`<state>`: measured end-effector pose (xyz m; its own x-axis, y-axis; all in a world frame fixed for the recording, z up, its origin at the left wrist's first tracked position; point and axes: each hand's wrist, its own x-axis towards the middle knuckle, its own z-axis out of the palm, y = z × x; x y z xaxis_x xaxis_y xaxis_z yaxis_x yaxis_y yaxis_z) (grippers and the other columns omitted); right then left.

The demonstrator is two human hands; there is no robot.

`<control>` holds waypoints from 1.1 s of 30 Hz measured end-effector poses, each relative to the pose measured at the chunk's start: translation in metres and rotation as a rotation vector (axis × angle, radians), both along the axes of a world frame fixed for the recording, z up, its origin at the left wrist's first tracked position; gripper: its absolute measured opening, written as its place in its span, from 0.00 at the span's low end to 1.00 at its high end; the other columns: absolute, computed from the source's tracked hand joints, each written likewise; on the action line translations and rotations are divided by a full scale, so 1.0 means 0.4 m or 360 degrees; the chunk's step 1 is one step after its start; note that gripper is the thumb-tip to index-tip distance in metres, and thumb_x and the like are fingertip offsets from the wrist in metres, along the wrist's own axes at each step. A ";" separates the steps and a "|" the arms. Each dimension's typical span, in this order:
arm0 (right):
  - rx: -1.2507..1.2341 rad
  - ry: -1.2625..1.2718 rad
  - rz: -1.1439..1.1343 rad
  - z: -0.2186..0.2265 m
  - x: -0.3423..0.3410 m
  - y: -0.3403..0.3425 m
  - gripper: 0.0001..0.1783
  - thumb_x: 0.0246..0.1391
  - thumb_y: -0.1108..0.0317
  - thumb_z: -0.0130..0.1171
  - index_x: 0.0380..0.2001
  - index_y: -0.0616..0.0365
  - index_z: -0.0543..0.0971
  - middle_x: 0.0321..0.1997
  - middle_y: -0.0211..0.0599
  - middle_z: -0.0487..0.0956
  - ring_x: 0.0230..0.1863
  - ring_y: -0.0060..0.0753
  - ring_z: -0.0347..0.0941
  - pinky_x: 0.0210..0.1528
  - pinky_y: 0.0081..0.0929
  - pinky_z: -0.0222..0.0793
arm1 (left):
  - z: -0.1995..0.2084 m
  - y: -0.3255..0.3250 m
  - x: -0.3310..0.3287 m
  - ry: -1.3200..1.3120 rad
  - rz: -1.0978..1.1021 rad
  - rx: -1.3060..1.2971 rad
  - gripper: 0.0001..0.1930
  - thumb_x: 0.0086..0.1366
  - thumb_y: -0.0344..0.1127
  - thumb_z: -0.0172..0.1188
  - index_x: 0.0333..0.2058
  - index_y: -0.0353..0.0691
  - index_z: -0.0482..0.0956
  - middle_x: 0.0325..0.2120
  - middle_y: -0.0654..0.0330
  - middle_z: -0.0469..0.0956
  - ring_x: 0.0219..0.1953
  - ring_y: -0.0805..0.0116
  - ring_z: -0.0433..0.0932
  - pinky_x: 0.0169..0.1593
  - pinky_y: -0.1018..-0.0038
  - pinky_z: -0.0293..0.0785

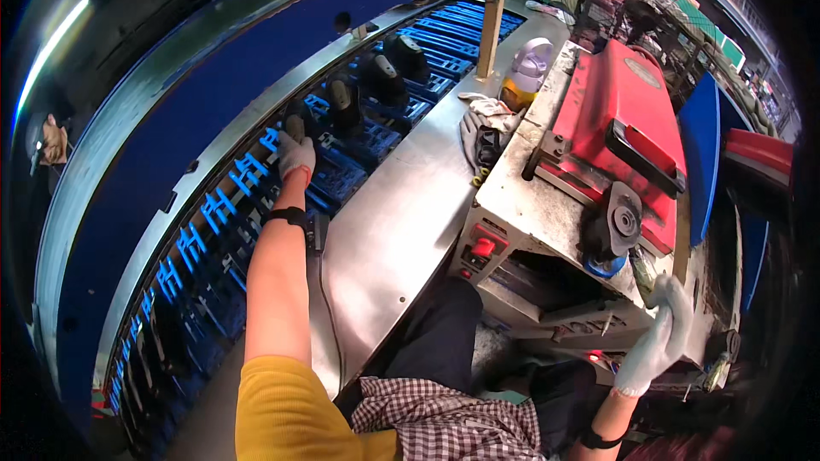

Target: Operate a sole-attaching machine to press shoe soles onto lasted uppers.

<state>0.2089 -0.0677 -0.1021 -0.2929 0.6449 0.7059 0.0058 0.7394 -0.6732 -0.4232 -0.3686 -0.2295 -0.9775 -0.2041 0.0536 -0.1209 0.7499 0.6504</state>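
Work at a slatted conveyor, seen from above. The gloved left hand (295,156) reaches over the blue slats (248,172) to a dark, rounded piece (295,125), apparently a shoe, which lies at its fingertips near the middle of the belt; the fingers point toward it, but whether they close on it cannot be told. Further dark shoes (344,105) stand on the belt to the right of this hand. The gloved right hand (663,331) is raised well apart from the belt, beside the front edge of the red-topped machine (628,111); its fingers lie close together, and whether they hold anything is unclear. The step in hand appears to be reaching for or placing the piece; the next move calls for a settled left grip, or a clean release, clear of the neighbouring shoes.
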 end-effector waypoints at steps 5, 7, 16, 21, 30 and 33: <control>0.0025 -0.0654 -0.0182 0.062 -0.038 0.077 0.23 0.65 0.74 0.61 0.63 0.64 0.80 0.60 0.48 0.83 0.60 0.42 0.80 0.68 0.38 0.71 | 0.039 0.150 0.227 0.0467 -0.0306 -0.0730 0.50 0.66 0.56 0.66 0.79 0.45 0.51 0.76 0.35 0.54 0.76 0.28 0.56 0.77 0.37 0.50; -0.0038 -0.0956 -0.0103 0.117 -0.081 0.049 0.25 0.64 0.67 0.65 0.64 0.56 0.81 0.53 0.48 0.87 0.55 0.48 0.84 0.68 0.41 0.70 | 0.068 0.099 0.348 0.0415 -0.0851 -0.0613 0.48 0.67 0.53 0.64 0.79 0.43 0.53 0.80 0.41 0.50 0.80 0.32 0.49 0.80 0.43 0.46; 0.0155 -0.1031 -0.0279 0.102 -0.097 0.076 0.33 0.57 0.54 0.72 0.66 0.44 0.81 0.52 0.43 0.88 0.50 0.47 0.87 0.54 0.41 0.80 | -0.042 0.127 0.655 0.0705 -0.1685 -0.0540 0.29 0.64 0.38 0.67 0.63 0.38 0.75 0.67 0.40 0.71 0.72 0.34 0.64 0.77 0.44 0.56; 0.0032 -0.1045 -0.0144 0.087 -0.109 0.085 0.32 0.62 0.56 0.68 0.67 0.56 0.78 0.55 0.50 0.86 0.54 0.50 0.85 0.58 0.42 0.79 | -0.083 0.108 0.638 0.0850 -0.1629 -0.0487 0.25 0.64 0.36 0.66 0.59 0.37 0.78 0.64 0.41 0.74 0.70 0.34 0.67 0.75 0.46 0.60; 0.0090 -0.0833 -0.0136 0.048 -0.096 0.100 0.32 0.62 0.57 0.66 0.67 0.56 0.76 0.46 0.53 0.86 0.48 0.56 0.84 0.51 0.47 0.78 | -0.030 0.150 0.680 0.0969 -0.1696 -0.0427 0.14 0.65 0.32 0.63 0.48 0.34 0.80 0.50 0.45 0.78 0.55 0.38 0.74 0.63 0.48 0.69; 0.0167 -0.0748 -0.0135 0.037 -0.091 0.112 0.31 0.62 0.57 0.65 0.66 0.55 0.74 0.40 0.52 0.85 0.41 0.58 0.83 0.44 0.52 0.77 | -0.037 0.143 0.678 0.0852 -0.1649 -0.0417 0.14 0.66 0.32 0.63 0.49 0.34 0.80 0.52 0.44 0.78 0.57 0.38 0.74 0.65 0.49 0.69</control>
<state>0.1724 -0.0231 -0.0874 -0.5451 0.6127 0.5723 0.3544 0.7870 -0.5049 -0.1518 -0.3115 -0.2442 -0.5113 0.7459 0.4269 0.8594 0.4480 0.2466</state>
